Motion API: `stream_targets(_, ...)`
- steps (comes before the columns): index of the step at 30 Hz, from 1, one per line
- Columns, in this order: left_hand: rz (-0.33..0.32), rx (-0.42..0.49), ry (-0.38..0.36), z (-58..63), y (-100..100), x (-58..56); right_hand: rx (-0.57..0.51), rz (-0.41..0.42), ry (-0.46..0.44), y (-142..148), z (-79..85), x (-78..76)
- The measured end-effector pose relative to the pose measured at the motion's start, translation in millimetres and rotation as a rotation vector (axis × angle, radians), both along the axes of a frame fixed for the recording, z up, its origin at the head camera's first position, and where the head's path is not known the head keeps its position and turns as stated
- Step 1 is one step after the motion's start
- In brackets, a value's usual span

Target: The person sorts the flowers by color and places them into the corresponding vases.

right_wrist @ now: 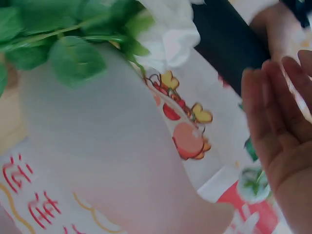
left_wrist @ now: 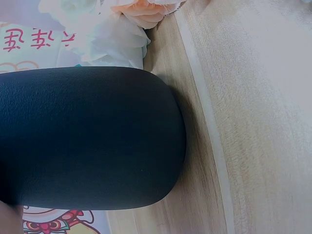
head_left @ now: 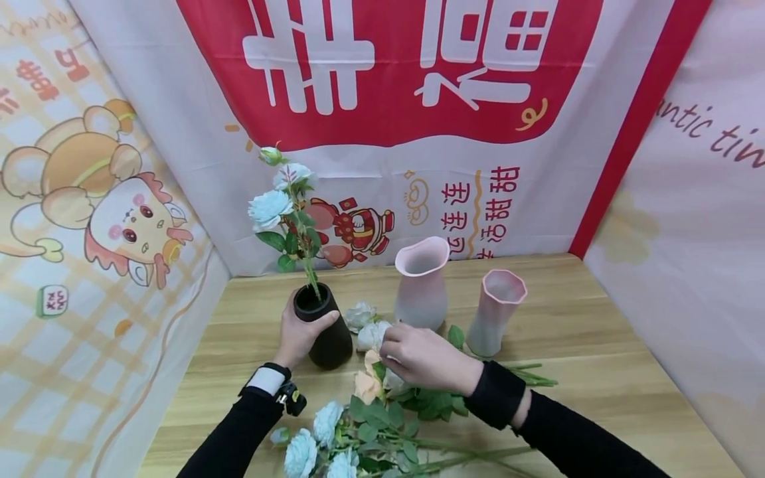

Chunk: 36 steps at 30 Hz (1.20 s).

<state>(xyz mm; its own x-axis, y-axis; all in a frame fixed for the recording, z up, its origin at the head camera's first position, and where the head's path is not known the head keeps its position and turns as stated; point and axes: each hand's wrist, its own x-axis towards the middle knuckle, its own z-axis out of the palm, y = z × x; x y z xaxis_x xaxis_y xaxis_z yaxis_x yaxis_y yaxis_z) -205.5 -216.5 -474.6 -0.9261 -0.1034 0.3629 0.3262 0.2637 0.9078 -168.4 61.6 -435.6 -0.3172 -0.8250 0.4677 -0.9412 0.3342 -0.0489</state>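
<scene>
My left hand (head_left: 297, 336) grips a dark vase (head_left: 332, 340) near its rim, thumb across the front. The vase tilts slightly; its smooth side fills much of the left wrist view. A stem of light-blue flowers (head_left: 271, 209) with a green bud stands in its mouth, leaning left. My right hand (head_left: 421, 356) is above the white flowers (head_left: 372, 335) and peach flowers (head_left: 366, 387), right of the dark vase. In the right wrist view its fingers (right_wrist: 256, 105) are loosely bent with nothing between them.
A wavy-rimmed pink-and-white vase (head_left: 423, 295) stands behind my right hand, with a narrower pink-and-grey vase (head_left: 495, 315) to its right. More light-blue flowers (head_left: 301, 455) with long stems lie at the table's front. Printed cloths (head_left: 382, 159) hang behind and beside the wooden table (head_left: 597, 372).
</scene>
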Motion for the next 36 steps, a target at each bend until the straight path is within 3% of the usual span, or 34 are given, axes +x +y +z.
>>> stream_targets(4, 0.011, -0.007, -0.005, -1.3, -1.7, 2.6, 0.053, 0.037, 0.052, 6.2, -12.0, 13.0)
stream_targets(9, 0.024, -0.020, -0.019, -2.5, -2.2, 7.1, 0.101, 0.118, 0.014, 23.9, -32.3, 30.4)
stream_targets(14, 0.025, -0.037, -0.030, -1.6, -1.2, 8.3, 0.138, 0.129, -0.038, 50.9, -52.6, 42.2)
stream_targets(22, 0.014, -0.039, -0.048, -0.7, -1.5, 8.0, 0.150, 0.118, -0.078, 87.3, -71.2, 48.5)
stream_targets(28, 0.023, -0.029, -0.044, -0.5, -1.0, 5.2, 0.141, 0.072, -0.104, 99.2, -81.3, 51.1)
stream_targets(36, 0.003, -0.026, -0.034, 0.1, 1.1, -0.2, 0.149, 0.090, -0.166, 113.0, -97.1, 57.0)
